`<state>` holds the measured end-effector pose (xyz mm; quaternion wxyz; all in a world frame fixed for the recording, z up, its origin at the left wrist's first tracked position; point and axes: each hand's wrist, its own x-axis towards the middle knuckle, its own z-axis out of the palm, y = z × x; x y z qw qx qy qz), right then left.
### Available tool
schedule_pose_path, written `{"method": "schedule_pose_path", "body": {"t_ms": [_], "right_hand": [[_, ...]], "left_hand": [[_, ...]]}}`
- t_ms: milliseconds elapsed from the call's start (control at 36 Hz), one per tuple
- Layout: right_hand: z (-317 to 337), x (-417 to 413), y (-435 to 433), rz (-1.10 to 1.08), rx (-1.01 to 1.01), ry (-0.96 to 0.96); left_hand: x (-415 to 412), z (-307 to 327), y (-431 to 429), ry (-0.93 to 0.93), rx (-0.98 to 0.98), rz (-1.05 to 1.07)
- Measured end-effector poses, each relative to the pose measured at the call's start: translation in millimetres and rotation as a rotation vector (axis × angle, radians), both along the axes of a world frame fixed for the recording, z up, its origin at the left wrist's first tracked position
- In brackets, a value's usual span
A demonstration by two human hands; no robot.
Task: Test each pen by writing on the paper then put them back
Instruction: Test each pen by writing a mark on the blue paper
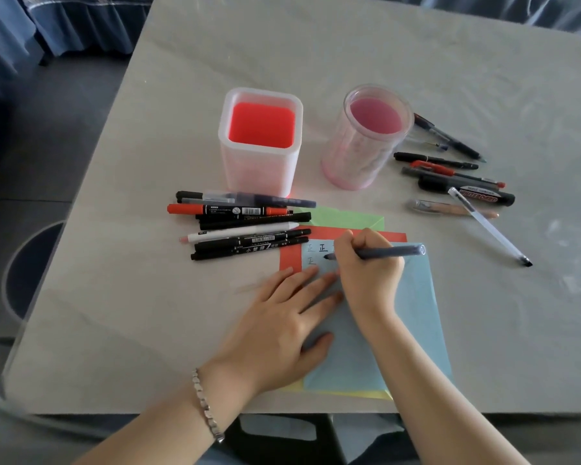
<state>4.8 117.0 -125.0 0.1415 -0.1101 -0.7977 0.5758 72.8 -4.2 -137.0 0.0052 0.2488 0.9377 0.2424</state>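
Your right hand (369,266) grasped a grey pen (389,252), with the fingers curled round the barrel. The tip of this pen touched the blue paper (413,313) near its far left corner, just beside a few written characters (317,248). Your left hand (282,317) lay flat on the left side of the same sheet, with the fingers straight and spread; it pressed the paper down and held nothing. A silver bracelet (205,404) was on that wrist. Under the blue paper lay a red sheet (291,258), a green sheet (342,218) showed at the far side, and a yellow edge (379,394) showed at the near side. To the left of the papers a pile of markers (245,226) lay side by side on the table (131,313). Beyond them stood a square holder (260,162) with a red bottom, and to the right of it a round clear holder (359,162) with a pink bottom. Neither holder showed any pen inside. Further right, another group of pens (457,176) lay on the table, and a clear pen (490,229) lay across the near end of it.
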Motion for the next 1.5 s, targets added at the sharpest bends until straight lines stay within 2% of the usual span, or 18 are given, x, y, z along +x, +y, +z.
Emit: {"method": "schedule_pose_path", "body": {"t_ms": [278, 1500], "right_hand": [[-1.4, 0.8, -0.8, -0.039, 0.051, 0.008], [-7.4, -1.0, 3.7, 0.019, 0.041, -0.017]], "left_hand": [[0.1, -1.0, 0.4, 0.007, 0.009, 0.009], [-0.2, -0.6, 0.6, 0.001, 0.004, 0.015]]}}
